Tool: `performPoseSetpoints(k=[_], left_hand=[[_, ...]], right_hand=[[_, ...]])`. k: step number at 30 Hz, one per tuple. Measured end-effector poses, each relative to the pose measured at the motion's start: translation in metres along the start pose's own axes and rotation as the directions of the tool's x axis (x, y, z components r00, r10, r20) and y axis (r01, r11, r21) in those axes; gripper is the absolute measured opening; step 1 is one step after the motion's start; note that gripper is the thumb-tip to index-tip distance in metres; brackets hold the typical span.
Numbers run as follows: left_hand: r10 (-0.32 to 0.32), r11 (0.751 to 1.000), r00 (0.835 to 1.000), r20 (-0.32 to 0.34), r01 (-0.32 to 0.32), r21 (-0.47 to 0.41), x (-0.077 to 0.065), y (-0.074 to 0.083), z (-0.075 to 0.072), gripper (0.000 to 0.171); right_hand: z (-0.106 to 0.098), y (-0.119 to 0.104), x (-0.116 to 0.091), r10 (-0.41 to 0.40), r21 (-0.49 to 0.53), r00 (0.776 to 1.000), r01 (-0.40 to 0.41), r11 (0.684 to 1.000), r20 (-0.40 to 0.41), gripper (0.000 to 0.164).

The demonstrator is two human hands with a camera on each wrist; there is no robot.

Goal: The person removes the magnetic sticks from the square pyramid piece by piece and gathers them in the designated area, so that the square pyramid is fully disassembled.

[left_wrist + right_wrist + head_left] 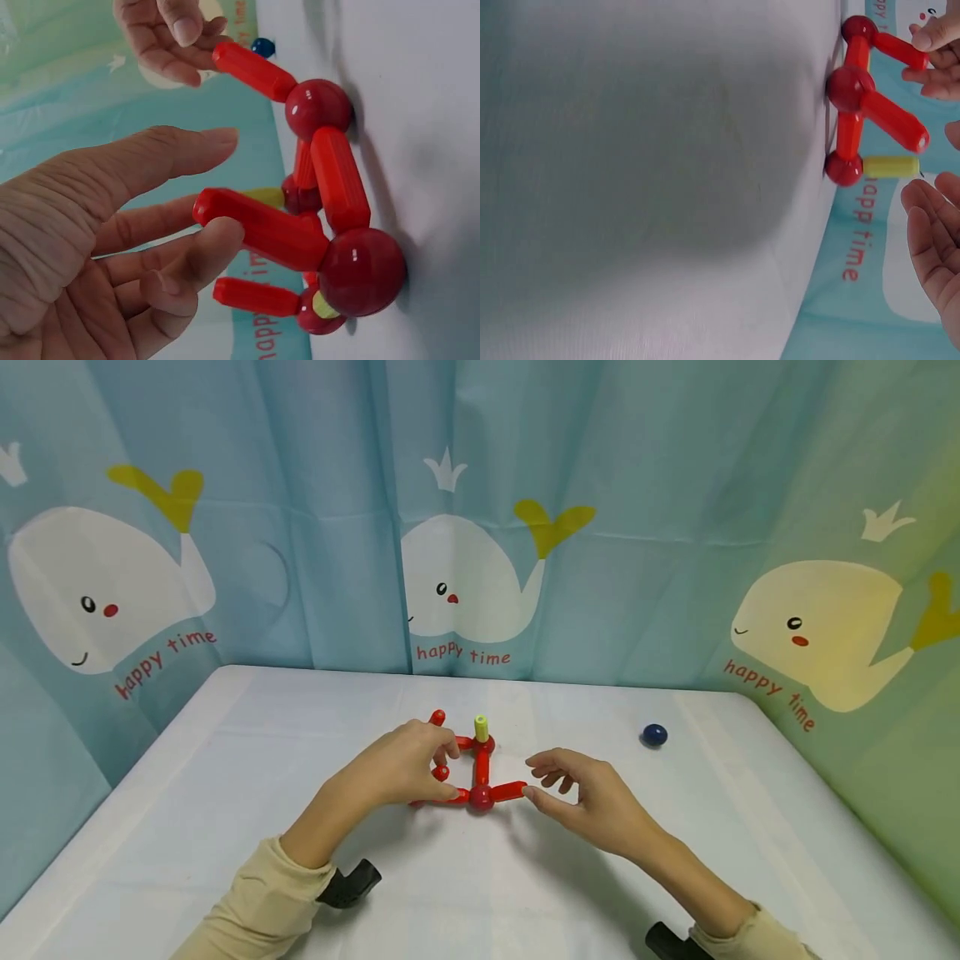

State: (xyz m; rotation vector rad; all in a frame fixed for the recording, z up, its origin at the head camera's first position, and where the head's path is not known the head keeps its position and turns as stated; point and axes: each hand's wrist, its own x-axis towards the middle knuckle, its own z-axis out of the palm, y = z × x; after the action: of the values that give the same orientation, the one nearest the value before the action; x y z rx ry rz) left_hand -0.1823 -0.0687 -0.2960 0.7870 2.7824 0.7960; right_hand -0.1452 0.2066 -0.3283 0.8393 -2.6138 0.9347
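Note:
A frame of red magnetic rods and dark red balls [482,797] sits on the white table. One yellow-green rod [482,728] stands up from its back right ball. At the front left ball, my left hand [408,764] surrounds a raised red rod [262,229]; a fingertip overlaps that rod in the left wrist view, while the thumb is apart from it. On the other side, my right hand [592,797] has loosely bent fingers and holds nothing. Its thumb is by the tip of a slanted red rod [510,791]; contact is unclear. My left hand partly hides the frame in the head view.
A dark blue ball [655,735] lies alone at the back right of the table [570,893]. Behind the table hangs a blue-green curtain [637,610] printed with whales. Black wrist mounts [349,883] are on both forearms.

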Motion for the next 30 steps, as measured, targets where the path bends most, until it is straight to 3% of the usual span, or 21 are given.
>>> performPoseSetpoints(k=[7,15,20,26,30], left_hand=[[0.046,0.999,0.998,0.034,-0.045,-0.011,-0.001,-0.006,-0.003,0.023],[0.144,0.989,0.988,0.056,-0.143,-0.023,0.002,-0.011,-0.002,0.010],[0.211,0.976,0.977,0.030,-0.209,-0.068,0.004,-0.013,0.001,0.011],[0.239,0.965,0.971,-0.003,-0.238,-0.109,0.005,-0.012,0.002,0.012],[0.265,0.957,0.964,0.011,-0.262,-0.122,0.004,-0.013,0.001,0.011]], right_hand=[[0.012,-0.001,0.002,-0.002,0.033,1.000,0.001,0.999,0.029,0.032],[0.016,0.001,0.004,-0.042,-0.026,0.998,0.043,0.999,0.040,0.021],[0.009,0.005,0.000,-0.018,-0.058,0.999,0.021,0.998,0.039,0.018],[-0.006,0.016,-0.012,-0.007,-0.066,0.999,0.010,0.998,0.046,0.019],[-0.016,0.022,-0.022,0.000,-0.083,0.998,0.005,0.997,0.057,0.021]])
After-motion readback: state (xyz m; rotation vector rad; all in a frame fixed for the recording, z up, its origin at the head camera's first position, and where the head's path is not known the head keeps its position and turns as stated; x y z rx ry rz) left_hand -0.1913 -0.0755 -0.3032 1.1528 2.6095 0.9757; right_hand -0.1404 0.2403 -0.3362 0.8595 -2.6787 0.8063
